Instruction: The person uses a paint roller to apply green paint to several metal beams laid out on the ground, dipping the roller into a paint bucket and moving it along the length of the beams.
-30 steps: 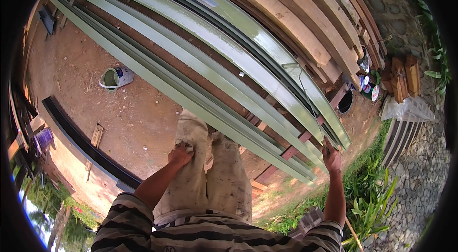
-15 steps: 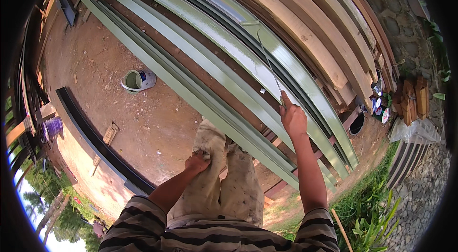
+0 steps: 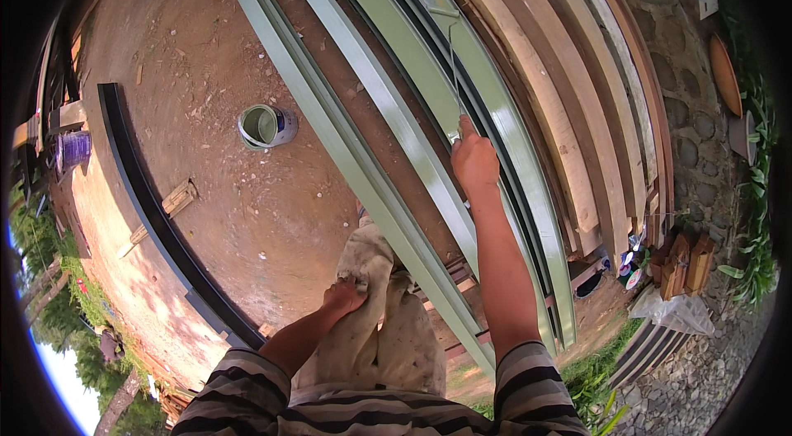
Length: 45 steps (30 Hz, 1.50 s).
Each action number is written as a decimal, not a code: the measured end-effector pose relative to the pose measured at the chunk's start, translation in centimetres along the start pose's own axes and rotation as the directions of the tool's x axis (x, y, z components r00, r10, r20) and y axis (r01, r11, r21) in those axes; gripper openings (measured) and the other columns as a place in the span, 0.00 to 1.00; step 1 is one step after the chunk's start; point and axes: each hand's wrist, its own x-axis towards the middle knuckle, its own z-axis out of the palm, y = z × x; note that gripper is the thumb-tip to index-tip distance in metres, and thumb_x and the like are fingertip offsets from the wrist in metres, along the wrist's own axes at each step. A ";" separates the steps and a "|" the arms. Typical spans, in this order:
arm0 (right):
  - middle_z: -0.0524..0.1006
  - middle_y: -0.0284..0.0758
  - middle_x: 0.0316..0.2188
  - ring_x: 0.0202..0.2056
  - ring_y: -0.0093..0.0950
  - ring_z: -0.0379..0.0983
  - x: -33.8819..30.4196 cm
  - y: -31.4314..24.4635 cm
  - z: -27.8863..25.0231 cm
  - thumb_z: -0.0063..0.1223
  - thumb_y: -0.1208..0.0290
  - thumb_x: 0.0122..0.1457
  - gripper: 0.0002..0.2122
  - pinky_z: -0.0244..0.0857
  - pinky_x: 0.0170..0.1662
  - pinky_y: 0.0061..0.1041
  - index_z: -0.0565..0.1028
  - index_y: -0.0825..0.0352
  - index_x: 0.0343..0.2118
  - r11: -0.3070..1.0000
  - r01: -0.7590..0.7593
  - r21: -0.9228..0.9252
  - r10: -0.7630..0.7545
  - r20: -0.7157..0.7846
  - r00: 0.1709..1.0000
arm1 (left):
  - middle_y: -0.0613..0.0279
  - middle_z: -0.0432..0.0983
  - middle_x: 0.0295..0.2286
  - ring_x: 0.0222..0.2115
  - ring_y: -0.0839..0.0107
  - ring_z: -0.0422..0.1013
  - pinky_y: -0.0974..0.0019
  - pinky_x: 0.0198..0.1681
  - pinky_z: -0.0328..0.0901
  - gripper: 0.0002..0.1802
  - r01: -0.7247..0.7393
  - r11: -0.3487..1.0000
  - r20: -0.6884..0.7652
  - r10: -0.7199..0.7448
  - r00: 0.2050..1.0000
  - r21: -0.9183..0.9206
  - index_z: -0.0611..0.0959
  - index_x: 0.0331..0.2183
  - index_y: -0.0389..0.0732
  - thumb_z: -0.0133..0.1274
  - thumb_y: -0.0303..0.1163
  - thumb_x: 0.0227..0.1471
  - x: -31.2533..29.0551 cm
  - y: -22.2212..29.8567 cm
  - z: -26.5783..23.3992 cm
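You stand outdoors on bare, reddish dirt ground (image 3: 272,213) strewn with wood chips, grass and stone paving at the right edge. Long green-painted beams (image 3: 363,147) lie side by side on supports, with raw pale planks (image 3: 577,106) stacked beyond them. A round paint can (image 3: 266,126) sits open on the dirt, well apart from you. Your right hand (image 3: 474,162) is clenched around the thin metal handle of a paint roller (image 3: 452,65), its head lying on a glossy green beam. Your left hand (image 3: 345,297) rests closed on your stained trousers (image 3: 388,329). Since half a second ago, your right arm has stretched further out along the beam.
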 end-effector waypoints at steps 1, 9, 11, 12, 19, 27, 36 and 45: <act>0.82 0.55 0.40 0.43 0.53 0.80 1.6 -1.3 0.0 0.53 0.70 0.63 0.26 0.74 0.49 0.51 0.68 0.58 0.66 1.000 0.022 -0.009 -0.022 -0.002 1.000 | 0.42 0.64 0.62 0.61 0.47 0.67 0.47 0.61 0.65 0.47 -0.004 1.000 0.004 0.004 1.000 -0.023 0.65 0.66 0.46 0.53 0.63 0.53 0.0 -0.3 -0.4; 0.81 0.56 0.45 0.49 0.53 0.78 13.1 -13.7 -0.1 0.46 0.75 0.60 0.28 0.74 0.52 0.48 0.67 0.62 0.66 0.994 0.104 0.017 -0.103 -0.040 0.994 | 0.42 0.66 0.60 0.60 0.46 0.68 0.47 0.60 0.66 0.44 0.021 0.992 0.010 -0.020 1.000 -0.125 0.67 0.64 0.46 0.54 0.61 0.54 0.0 -1.0 -3.0; 0.80 0.55 0.47 0.51 0.53 0.77 15.4 -15.8 0.0 0.47 0.74 0.59 0.28 0.72 0.54 0.48 0.67 0.62 0.65 0.992 0.104 0.075 -0.104 -0.011 0.995 | 0.41 0.66 0.60 0.59 0.46 0.68 0.48 0.60 0.66 0.44 0.017 0.991 0.003 -0.017 1.000 -0.134 0.67 0.64 0.46 0.53 0.61 0.54 0.2 -1.3 -3.6; 0.80 0.55 0.47 0.51 0.53 0.77 15.7 -15.7 0.0 0.47 0.74 0.59 0.28 0.72 0.54 0.48 0.67 0.62 0.66 0.991 0.086 0.107 -0.085 -0.010 0.996 | 0.41 0.66 0.61 0.59 0.46 0.68 0.48 0.60 0.66 0.43 0.009 0.990 -0.004 -0.010 1.000 -0.143 0.68 0.64 0.46 0.53 0.62 0.54 0.6 -1.3 -4.1; 0.82 0.54 0.43 0.45 0.55 0.79 6.4 -3.6 1.8 0.52 0.68 0.62 0.30 0.73 0.51 0.51 0.64 0.47 0.68 1.000 0.003 0.002 -0.003 -0.017 1.000 | 0.42 0.68 0.60 0.58 0.46 0.70 0.49 0.60 0.66 0.42 0.003 0.992 -0.008 -0.004 1.000 -0.128 0.69 0.63 0.47 0.49 0.64 0.55 0.6 -0.5 -5.2; 0.80 0.55 0.26 0.29 0.57 0.78 -17.5 18.0 1.2 0.52 0.71 0.61 0.30 0.70 0.34 0.55 0.65 0.52 0.68 0.996 -0.087 -0.008 0.087 0.010 0.996 | 0.43 0.69 0.58 0.57 0.47 0.71 0.47 0.59 0.67 0.44 -0.012 0.997 -0.016 0.011 1.000 -0.077 0.70 0.62 0.46 0.50 0.65 0.54 1.5 -0.4 -5.8; 0.82 0.53 0.31 0.33 0.55 0.80 -11.1 13.1 3.2 0.54 0.71 0.61 0.28 0.73 0.41 0.53 0.68 0.52 0.66 0.994 -0.042 0.103 0.049 -0.067 0.997 | 0.43 0.71 0.55 0.56 0.47 0.72 0.46 0.58 0.67 0.45 -0.011 0.997 -0.042 0.014 0.999 0.074 0.70 0.62 0.46 0.51 0.67 0.53 1.4 0.6 -6.0; 0.82 0.50 0.44 0.47 0.48 0.80 0.6 2.0 0.7 0.49 0.75 0.59 0.30 0.74 0.52 0.45 0.68 0.53 0.67 0.913 -0.095 0.396 0.084 0.046 0.995 | 0.44 0.72 0.56 0.56 0.47 0.71 0.47 0.59 0.67 0.41 -0.022 0.964 -0.110 0.053 0.992 0.267 0.69 0.62 0.48 0.50 0.63 0.55 0.5 2.8 -3.6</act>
